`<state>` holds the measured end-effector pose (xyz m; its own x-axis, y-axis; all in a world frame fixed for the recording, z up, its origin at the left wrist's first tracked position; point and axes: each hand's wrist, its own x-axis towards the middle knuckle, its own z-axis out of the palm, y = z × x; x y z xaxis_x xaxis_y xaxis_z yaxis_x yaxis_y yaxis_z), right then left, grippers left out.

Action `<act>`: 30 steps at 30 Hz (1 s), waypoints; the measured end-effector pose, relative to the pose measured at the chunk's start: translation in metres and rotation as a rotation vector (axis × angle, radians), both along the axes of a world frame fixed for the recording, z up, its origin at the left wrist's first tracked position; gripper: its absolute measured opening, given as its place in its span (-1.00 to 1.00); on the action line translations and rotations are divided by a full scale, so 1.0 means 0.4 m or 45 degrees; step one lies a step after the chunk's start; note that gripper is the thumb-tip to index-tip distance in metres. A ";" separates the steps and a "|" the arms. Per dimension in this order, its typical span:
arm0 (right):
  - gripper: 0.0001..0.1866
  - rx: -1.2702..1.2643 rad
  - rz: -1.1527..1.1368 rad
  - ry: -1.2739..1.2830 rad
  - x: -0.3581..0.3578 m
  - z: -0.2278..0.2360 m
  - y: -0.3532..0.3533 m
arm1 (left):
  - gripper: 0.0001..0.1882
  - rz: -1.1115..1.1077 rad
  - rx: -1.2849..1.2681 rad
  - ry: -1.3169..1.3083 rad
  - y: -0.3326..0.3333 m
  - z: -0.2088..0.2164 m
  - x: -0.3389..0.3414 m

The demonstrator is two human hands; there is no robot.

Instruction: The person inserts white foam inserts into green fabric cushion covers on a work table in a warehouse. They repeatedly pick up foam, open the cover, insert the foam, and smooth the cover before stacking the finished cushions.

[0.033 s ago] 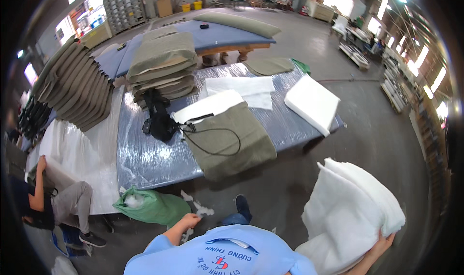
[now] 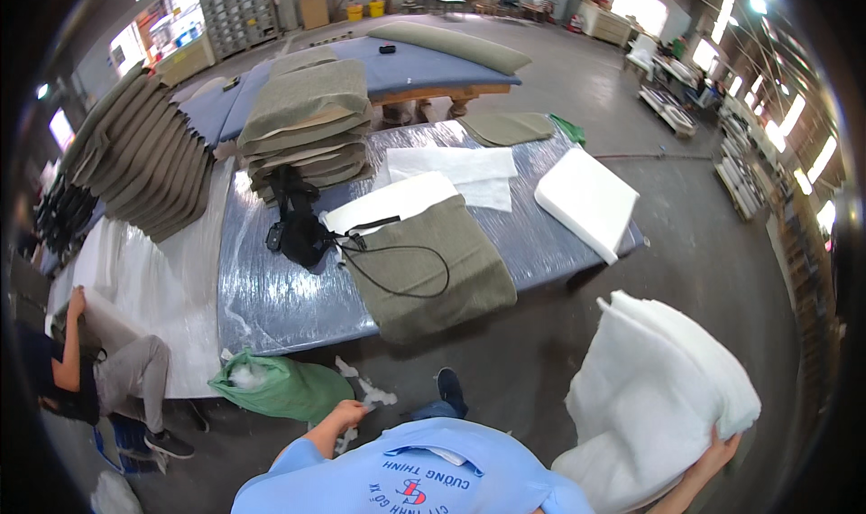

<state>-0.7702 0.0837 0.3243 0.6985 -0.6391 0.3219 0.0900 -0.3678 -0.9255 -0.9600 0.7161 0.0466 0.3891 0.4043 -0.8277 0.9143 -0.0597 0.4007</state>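
Observation:
Out to my right, my right hand (image 2: 719, 453) grips the outer edge of a big folded bundle of white batting (image 2: 663, 392), which hangs beside me above the floor. My left hand (image 2: 345, 415) is low on the left with its fingers drawn together; what they hold, if anything, is hidden. White fluff scraps (image 2: 377, 393) show close to its fingertips. Beside that hand slumps a green sack (image 2: 293, 388) with white fluff at its mouth. Ahead, an olive fabric piece (image 2: 433, 279) overlaps the front edge of the plastic-covered table (image 2: 298, 320).
The table bears a black bag (image 2: 302, 234) with a cable, white sheets (image 2: 451, 166), a white foam block (image 2: 586, 198) and stacked olive cushions (image 2: 307, 108). More cushions (image 2: 144, 157) lean at far left. A seated person (image 2: 135, 370) works left of the sack.
The view has shifted very slightly. Both hands and the white batting keep practically the same positions.

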 end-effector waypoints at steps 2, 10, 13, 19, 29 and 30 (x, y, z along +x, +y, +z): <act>-0.37 -0.102 0.106 -0.055 0.200 0.084 0.017 | -0.62 0.154 -0.034 0.107 0.033 0.002 0.045; -0.32 -0.469 0.373 -0.320 1.041 0.395 0.250 | -0.63 0.862 -0.065 -0.174 0.046 0.035 0.179; -0.30 -0.502 0.423 -0.323 1.315 0.419 0.452 | -0.63 1.121 -0.063 -0.203 -0.014 0.060 0.170; -0.38 -0.719 0.961 -0.666 1.714 0.511 0.722 | -0.67 1.643 -0.098 0.112 -0.223 0.089 0.122; -0.35 -1.006 1.634 -0.755 1.822 -0.045 1.644 | -0.64 2.127 -0.198 -0.033 -0.615 0.068 0.405; -0.35 -1.033 1.744 -0.734 1.774 -0.142 1.698 | -0.64 2.111 -0.204 -0.080 -0.631 0.055 0.442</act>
<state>-0.0605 0.7630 0.2673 0.2418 0.7372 0.6310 0.9556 -0.0682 -0.2866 -0.7833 0.4637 0.0688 -0.3143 0.3034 -0.8996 -0.0763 0.9364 0.3424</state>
